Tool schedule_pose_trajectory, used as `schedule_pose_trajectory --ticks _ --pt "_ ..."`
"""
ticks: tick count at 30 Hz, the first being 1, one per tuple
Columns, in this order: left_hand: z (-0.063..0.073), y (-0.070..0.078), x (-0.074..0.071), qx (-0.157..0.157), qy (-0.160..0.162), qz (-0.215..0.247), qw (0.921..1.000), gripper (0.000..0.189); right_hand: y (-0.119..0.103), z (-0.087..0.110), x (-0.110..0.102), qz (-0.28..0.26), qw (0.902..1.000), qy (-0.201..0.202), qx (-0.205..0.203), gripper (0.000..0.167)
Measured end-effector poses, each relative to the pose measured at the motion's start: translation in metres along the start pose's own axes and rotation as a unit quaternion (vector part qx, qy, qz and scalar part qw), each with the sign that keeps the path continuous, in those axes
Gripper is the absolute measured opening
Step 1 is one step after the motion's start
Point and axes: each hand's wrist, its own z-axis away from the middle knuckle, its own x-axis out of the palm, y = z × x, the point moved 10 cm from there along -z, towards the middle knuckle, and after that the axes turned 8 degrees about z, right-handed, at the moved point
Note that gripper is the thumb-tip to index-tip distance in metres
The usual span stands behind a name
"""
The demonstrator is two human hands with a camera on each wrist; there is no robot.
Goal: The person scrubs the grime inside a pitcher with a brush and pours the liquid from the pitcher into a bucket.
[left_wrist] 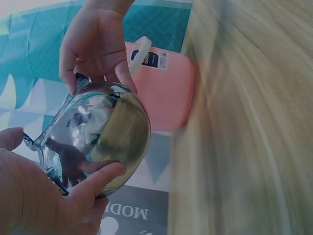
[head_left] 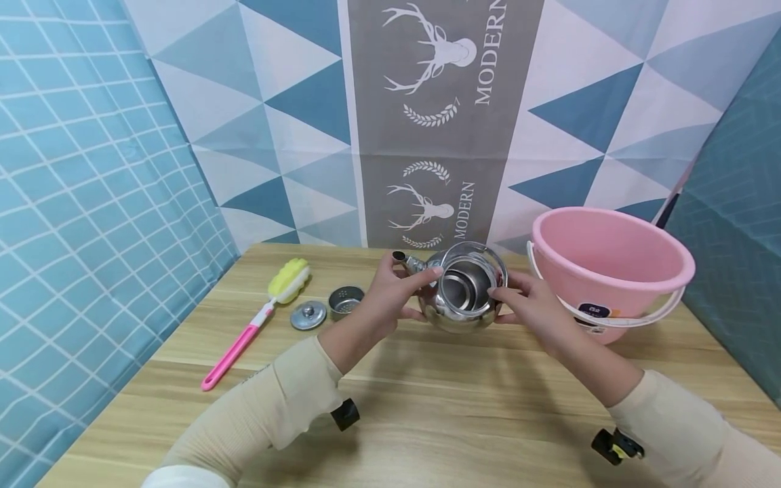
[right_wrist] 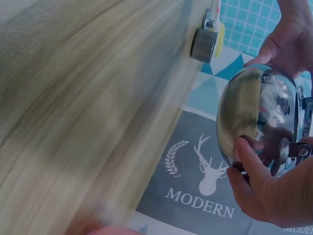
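Note:
A shiny steel teapot (head_left: 453,321) is tilted so its lidless mouth faces me, showing the bare inside; its loop handle stands over the mouth. My left hand (head_left: 392,288) grips it on the spout side, thumb near the rim. On the opposite side my right hand (head_left: 535,308) holds the body, thumb at the rim and fingers underneath. In the left wrist view the polished belly (left_wrist: 124,132) sits between both hands, held above the wooden table. To the left on the tabletop lie a round knobbed lid (head_left: 308,315) and a perforated steel strainer (head_left: 344,301).
A pink bucket (head_left: 610,274) with a white handle stands at the right, close beside my right hand. At the left lies a sponge brush (head_left: 244,339) with a pink-and-white handle and yellow head. Patterned cloth (head_left: 305,135) covers the wall behind the wooden table (head_left: 427,420).

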Motion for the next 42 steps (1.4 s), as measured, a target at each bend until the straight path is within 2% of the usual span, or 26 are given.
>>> schedule_pose_trajectory --ticks 5,10,20,27,35,42 --pt "-0.002 -0.010 -0.006 -0.023 0.006 0.008 0.9997 0.068 0.007 -0.004 0.006 -0.002 0.9996 -0.027 0.012 0.041" --pt "-0.005 -0.022 -0.013 -0.040 0.008 0.012 0.9991 0.065 0.016 -0.006 0.012 -0.013 0.9985 -0.036 0.038 0.044" --pt "-0.006 -0.041 -0.026 -0.065 0.021 -0.008 0.9976 0.077 0.036 -0.012 0.027 -0.021 0.9951 -0.060 0.075 0.053" --pt "-0.013 -0.052 -0.036 -0.079 0.025 -0.019 0.9963 0.082 0.048 -0.019 0.036 -0.043 0.9927 -0.064 0.093 0.063" --pt "-0.016 -0.060 -0.039 -0.092 0.043 -0.019 0.9947 0.089 0.056 -0.027 0.039 -0.042 0.9914 -0.068 0.103 0.067" --pt "-0.021 -0.070 -0.042 -0.115 0.040 -0.031 0.9921 0.091 0.066 -0.032 0.042 -0.033 0.9896 -0.076 0.118 0.067"
